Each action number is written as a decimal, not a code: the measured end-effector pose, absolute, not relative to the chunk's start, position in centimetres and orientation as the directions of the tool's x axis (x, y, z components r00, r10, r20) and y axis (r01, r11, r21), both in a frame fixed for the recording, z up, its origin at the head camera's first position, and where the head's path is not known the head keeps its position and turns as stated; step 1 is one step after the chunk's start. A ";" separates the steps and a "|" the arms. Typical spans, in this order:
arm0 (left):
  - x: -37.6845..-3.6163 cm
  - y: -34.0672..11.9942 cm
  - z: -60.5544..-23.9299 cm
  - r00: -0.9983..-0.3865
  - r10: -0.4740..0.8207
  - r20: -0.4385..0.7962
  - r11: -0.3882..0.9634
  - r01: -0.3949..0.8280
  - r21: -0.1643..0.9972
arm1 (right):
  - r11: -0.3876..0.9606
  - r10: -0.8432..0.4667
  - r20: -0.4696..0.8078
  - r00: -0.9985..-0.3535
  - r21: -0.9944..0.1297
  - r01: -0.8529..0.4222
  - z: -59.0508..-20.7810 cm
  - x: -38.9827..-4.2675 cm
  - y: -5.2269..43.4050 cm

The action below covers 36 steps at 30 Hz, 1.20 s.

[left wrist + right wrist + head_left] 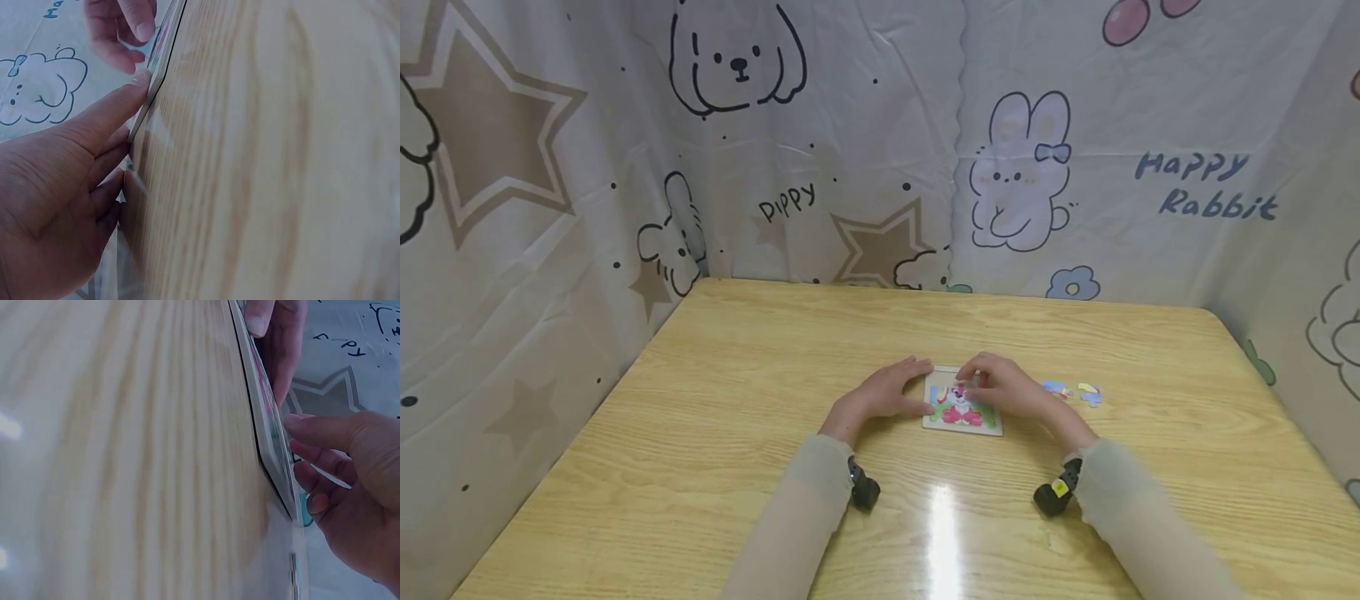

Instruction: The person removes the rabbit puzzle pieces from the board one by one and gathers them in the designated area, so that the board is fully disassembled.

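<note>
A small square puzzle board (964, 415) with a pink and green picture lies flat on the wooden table (737, 400). My left hand (923, 388) rests on the table at the board's left edge, its thumb (142, 79) straight and touching that edge (164, 56). My right hand (968, 380) hovers over the board's upper part, fingers curled and pinching a thin pale puzzle piece (329, 477) just above the board (265, 419). Most of the picture is hidden under the right hand.
Loose puzzle pieces, one blue (1056, 388) and one yellow and blue (1088, 393), lie just right of the board. Cartoon-print cloth (880, 167) walls the table on the left, back and right. Black wrist cameras (862, 490) sit at both wrists.
</note>
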State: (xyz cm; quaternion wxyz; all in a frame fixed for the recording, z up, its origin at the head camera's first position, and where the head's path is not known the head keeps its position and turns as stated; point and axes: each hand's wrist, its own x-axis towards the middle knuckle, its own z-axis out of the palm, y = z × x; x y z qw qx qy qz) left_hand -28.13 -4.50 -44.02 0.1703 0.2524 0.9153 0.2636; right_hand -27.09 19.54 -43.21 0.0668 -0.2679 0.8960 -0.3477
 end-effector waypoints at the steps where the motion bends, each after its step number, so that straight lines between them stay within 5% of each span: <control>1: -28.1 -4.5 -44.0 -0.815 0.551 -0.178 0.734 0.371 0.569 | 0.612 -0.531 0.067 -0.845 -0.659 -0.437 -43.3 -27.1 19.3; 22: -27.9 -4.5 -43.8 -0.816 0.553 -0.166 0.724 0.373 0.580 | 0.564 -0.588 -0.082 -0.804 -0.754 -0.336 -43.8 -27.6 17.1; 36: -27.9 -4.5 -43.8 -0.821 0.544 -0.172 0.725 0.357 0.589 | 0.534 -0.558 0.035 -0.829 -0.750 -0.390 -43.8 -27.0 16.6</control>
